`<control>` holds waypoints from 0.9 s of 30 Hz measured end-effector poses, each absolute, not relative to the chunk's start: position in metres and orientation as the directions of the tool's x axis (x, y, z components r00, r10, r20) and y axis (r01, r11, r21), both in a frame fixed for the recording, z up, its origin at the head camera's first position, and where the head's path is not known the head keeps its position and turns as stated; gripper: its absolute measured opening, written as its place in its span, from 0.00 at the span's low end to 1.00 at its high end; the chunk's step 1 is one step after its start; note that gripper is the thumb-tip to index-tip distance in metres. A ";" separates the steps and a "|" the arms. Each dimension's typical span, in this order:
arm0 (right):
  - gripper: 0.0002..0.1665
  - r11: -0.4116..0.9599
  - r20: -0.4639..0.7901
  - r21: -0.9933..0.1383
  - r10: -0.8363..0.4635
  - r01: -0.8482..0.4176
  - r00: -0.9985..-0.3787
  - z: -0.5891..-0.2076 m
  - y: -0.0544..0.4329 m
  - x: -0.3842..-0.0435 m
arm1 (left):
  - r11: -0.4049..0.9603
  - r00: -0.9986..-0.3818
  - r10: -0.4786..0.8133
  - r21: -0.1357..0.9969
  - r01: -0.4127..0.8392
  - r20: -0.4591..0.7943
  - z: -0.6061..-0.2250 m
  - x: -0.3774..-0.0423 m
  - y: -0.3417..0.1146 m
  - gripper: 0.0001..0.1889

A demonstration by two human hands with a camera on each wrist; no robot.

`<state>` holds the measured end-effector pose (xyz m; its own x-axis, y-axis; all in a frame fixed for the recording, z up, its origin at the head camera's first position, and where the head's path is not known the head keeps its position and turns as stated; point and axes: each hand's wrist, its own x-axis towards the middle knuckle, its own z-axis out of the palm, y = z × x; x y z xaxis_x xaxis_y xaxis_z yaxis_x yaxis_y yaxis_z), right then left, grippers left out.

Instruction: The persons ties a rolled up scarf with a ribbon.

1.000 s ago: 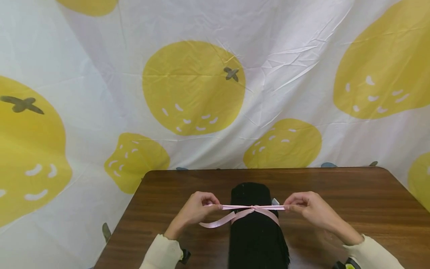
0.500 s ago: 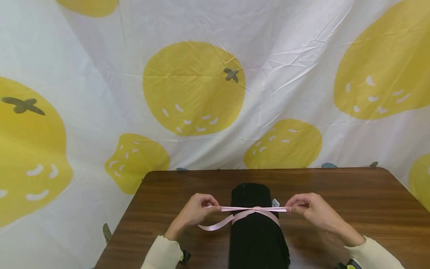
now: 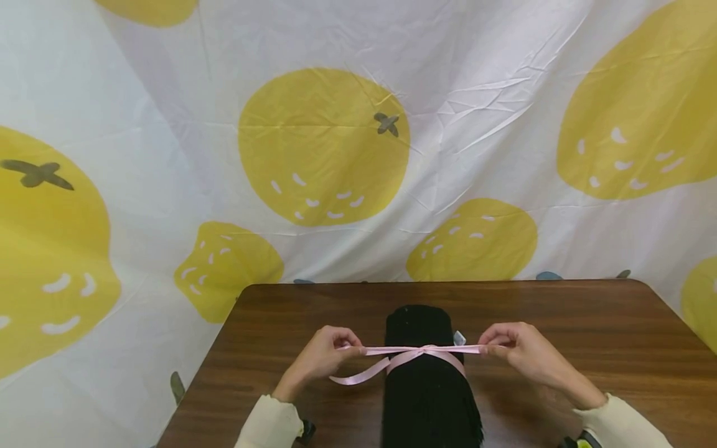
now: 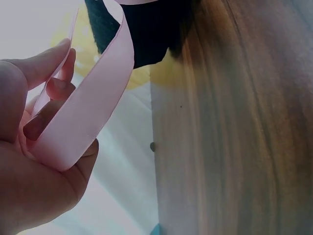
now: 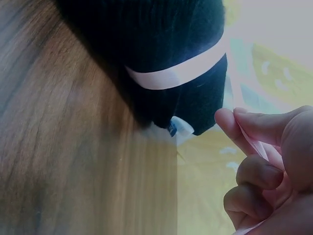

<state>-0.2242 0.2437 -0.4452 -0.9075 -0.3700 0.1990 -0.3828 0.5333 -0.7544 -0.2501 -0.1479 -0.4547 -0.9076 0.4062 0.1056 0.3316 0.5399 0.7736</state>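
A rolled black knitted cloth with a fringed right edge lies lengthwise on the table. Round it runs a pink satin ribbon, knotted on top. On the left of the roll, my left hand pinches one part of the ribbon between thumb and fingers; in the left wrist view a ribbon loop curves past the palm. My right hand pinches the other side between thumb and forefinger. The ribbon is taut between both hands, just over the roll. One loose ribbon tail hangs to the left.
The brown wooden table has rounded far corners. Behind it hangs a white cloth printed with yellow fruit. A small white label sticks out at the roll's far right side.
Both hands have drifted slightly apart, the left one also a little lower, so the stretched ribbon spans wider. The grip of each hand stays the same.
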 end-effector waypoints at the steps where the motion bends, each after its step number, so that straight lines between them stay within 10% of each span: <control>1: 0.04 0.532 0.195 -0.756 -0.374 -0.382 -0.907 -0.447 0.244 -0.225 | 0.545 -0.907 0.408 0.770 0.331 0.101 -0.455 -0.250 -0.148 0.07; 27: 0.05 0.393 0.001 -0.900 -0.430 -0.188 -0.903 -0.471 0.246 -0.221 | 0.532 -0.905 0.423 0.796 0.290 0.047 -0.475 -0.252 -0.147 0.07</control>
